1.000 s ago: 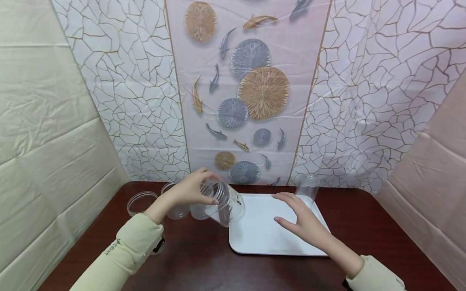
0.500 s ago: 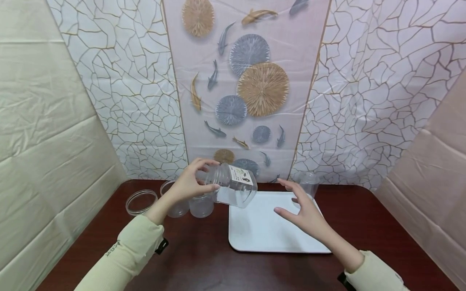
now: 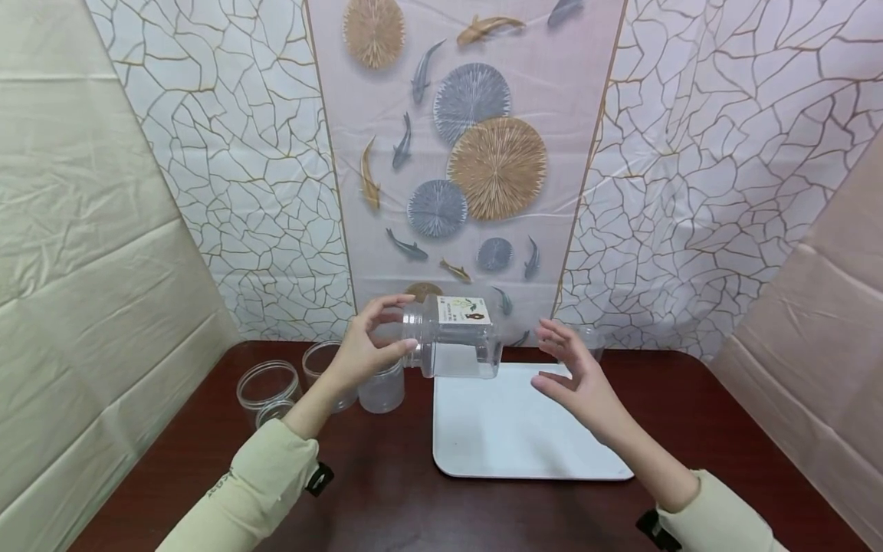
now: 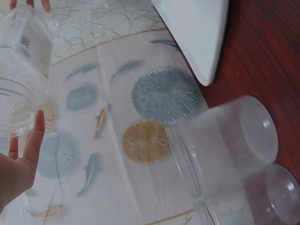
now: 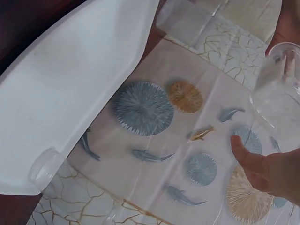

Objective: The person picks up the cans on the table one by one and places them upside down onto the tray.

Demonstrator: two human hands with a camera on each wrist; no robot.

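In the head view my left hand (image 3: pixel 366 337) holds a clear plastic jar (image 3: pixel 465 349) by its threaded neck, thumb and fingers round the mouth end. The jar lies sideways in the air above the back of a white tray (image 3: pixel 524 445), its printed label facing up and its flat base toward the right. No lid covers the mouth in the left wrist view. My right hand (image 3: pixel 579 383) hovers over the tray's right part, fingers spread and bent a little, apart from the jar's base. The right wrist view shows its thumb (image 5: pixel 251 161) below the jar (image 5: pixel 279 93).
Several clear jars stand on the dark red table at the left, among them one beside the tray (image 3: pixel 382 391) and a wide one (image 3: pixel 251 387). Another clear jar (image 3: pixel 592 337) stands at the tray's back right corner, partly behind my right hand. A patterned cloth (image 3: pixel 448 153) hangs behind.
My left hand has lifted the jar up and to the right and turned it from a slant to nearly level, label upward. My right hand has shifted slightly right, its fingers more upright.
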